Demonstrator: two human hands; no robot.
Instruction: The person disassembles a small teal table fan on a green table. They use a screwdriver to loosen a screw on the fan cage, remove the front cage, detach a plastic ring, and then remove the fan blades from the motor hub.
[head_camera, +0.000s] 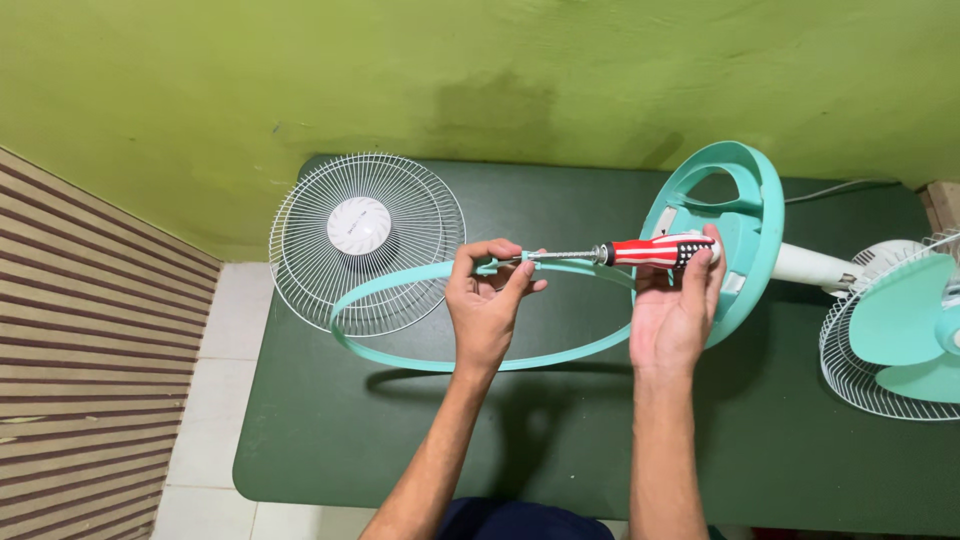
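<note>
Both hands are raised over a dark green tabletop (330, 440), working on a teal plastic ring (400, 352) from a fan guard. The left hand (488, 305) is clamped on the far side of the ring, thumb and fingers pinched around it where the metal shaft of a screwdriver (620, 252) meets it. The right hand (675, 310) is closed around the screwdriver's handle, which is red and white with a dark patch, and holds the tool level, its tip pointing left into the left hand's pinch. The ring curves from there down toward the near side and lies partly over a white wire grille (365, 240) with a round white centre cap, resting at the far left of the tabletop. Just beyond the right hand stands the tilted round teal fan base (765, 215); its white stem leads right to the fan head with teal blades (900, 320) and a wire guard at the right edge.
</note>
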